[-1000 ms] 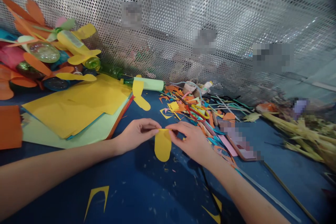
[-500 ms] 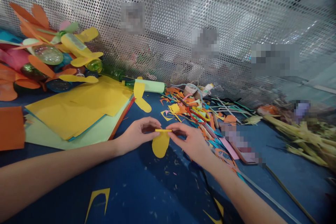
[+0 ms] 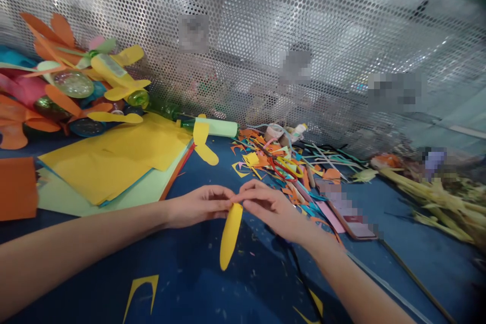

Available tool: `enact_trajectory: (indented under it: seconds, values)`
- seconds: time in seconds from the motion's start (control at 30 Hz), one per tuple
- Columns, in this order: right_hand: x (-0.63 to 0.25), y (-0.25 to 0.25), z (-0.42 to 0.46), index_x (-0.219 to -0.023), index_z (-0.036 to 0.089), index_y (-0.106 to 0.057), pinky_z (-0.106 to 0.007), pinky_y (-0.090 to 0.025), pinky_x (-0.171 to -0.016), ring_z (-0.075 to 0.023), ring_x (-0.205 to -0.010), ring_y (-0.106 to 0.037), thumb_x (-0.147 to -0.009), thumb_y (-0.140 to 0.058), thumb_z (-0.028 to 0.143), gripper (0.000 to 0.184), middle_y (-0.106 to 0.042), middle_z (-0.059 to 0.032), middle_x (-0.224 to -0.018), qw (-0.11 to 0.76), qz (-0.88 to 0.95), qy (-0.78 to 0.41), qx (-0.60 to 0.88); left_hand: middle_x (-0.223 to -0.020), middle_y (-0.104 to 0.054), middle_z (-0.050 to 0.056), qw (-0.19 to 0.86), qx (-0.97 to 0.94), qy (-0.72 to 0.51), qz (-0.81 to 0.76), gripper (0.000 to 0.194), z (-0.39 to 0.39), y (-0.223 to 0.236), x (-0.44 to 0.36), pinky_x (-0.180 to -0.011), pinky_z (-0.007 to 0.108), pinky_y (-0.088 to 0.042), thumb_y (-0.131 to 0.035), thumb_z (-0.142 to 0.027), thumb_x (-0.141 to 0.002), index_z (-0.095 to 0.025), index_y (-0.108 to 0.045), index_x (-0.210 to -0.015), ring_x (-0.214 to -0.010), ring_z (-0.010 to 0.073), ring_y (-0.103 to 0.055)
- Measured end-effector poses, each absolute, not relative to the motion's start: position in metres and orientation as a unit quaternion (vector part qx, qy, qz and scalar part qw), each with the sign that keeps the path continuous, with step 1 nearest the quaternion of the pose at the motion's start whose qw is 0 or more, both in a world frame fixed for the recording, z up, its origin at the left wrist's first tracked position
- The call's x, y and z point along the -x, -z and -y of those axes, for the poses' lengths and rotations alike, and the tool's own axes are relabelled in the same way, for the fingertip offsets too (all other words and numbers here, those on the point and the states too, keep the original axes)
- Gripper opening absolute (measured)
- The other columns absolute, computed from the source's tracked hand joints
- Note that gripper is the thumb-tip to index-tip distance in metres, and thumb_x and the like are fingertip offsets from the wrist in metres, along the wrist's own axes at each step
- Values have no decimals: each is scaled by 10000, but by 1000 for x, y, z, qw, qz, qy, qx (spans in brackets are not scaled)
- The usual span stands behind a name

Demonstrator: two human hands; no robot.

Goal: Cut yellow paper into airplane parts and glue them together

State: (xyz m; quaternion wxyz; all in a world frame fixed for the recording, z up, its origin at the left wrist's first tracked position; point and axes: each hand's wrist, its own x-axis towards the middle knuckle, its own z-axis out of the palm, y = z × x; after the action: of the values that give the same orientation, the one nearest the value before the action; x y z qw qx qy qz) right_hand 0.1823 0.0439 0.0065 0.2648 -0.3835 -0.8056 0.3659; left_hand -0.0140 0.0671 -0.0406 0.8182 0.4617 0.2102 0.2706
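Note:
A yellow paper petal (image 3: 230, 238) hangs edge-tilted below my fingertips, its rounded end pointing down. My left hand (image 3: 203, 206) pinches its top between thumb and fingers. From the other side, my right hand (image 3: 271, 207) has its index fingertip on the same top end, with the thumb close below it; the exact contact is partly hidden. Beyond the hands lies a folded yellow paper petal pair (image 3: 205, 144), beside a green bottle with a pale label (image 3: 217, 127).
Stacked paper sheets (image 3: 102, 154) and bottles with paper petals (image 3: 72, 83) lie on the left. Paper scraps and red-and-yellow-handled scissors (image 3: 284, 167) are behind my right hand. A phone (image 3: 353, 217) and dried stalks (image 3: 421, 192) are right. A perforated metal panel (image 3: 243, 25) stands behind.
The petal has turned from facing me, with its top edge level, to hanging narrow and lower. Both hands have come closer together and slightly down.

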Motion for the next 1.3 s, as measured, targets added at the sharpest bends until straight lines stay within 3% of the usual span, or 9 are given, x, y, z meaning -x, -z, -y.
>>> enact_trajectory:
  seconds: [0.13,0.27,0.4,0.57,0.77,0.93,1.3]
  values:
    - [-178,-8,-42,-894,243,-643,-280,-471,-796,-128,-878,-560,-821,-571,264,105,-543,-24,-1001,265,810,-362,378,-851,-633,18,807,-478,-258,-230,168,-67,40,14,-743,210,-416,-668,-260,-745,-164,-649,-882,-772,104,-575]
    - [-180,-11,-40,-907,232,-622,-288,-460,-815,-135,-874,-580,-832,-549,237,106,-630,-11,-920,262,815,-307,416,-908,-629,41,811,-437,-314,-230,209,-68,41,14,-779,238,-416,-623,-316,-779,-165,-633,-924,-844,135,-573]
    - [-181,-12,-39,-904,247,-646,-266,-472,-732,-132,-800,-606,-822,-556,234,123,-669,8,-870,241,826,-251,444,-897,-620,36,819,-429,-318,-208,222,-68,40,15,-798,259,-413,-654,-314,-753,-167,-630,-918,-869,143,-570]
    - [-176,-6,-40,-838,220,-620,-243,-493,-632,-129,-690,-622,-791,-580,264,76,-669,15,-746,259,783,-288,486,-791,-619,-9,768,-465,-350,-268,166,-67,41,13,-719,217,-411,-714,-228,-693,-167,-643,-830,-761,99,-566]
    - [-185,-12,-46,-926,213,-629,-281,-533,-687,-150,-748,-652,-848,-489,318,192,-685,-23,-853,265,759,-354,478,-812,-645,1,730,-450,-413,-306,189,-71,49,11,-759,246,-433,-713,-267,-693,-168,-646,-839,-772,115,-588]
    - [-186,-15,-47,-938,231,-634,-302,-535,-764,-154,-816,-655,-779,-585,257,168,-693,-14,-893,249,744,-398,476,-832,-655,5,719,-444,-431,-316,182,-73,51,12,-773,260,-444,-714,-283,-692,-178,-663,-831,-782,123,-596]
    - [-183,-12,-44,-891,226,-642,-284,-527,-739,-144,-768,-655,-802,-555,252,127,-694,1,-840,270,755,-346,487,-851,-694,17,634,-518,-444,-364,127,-74,47,14,-766,230,-448,-697,-280,-705,-186,-703,-789,-786,126,-595]
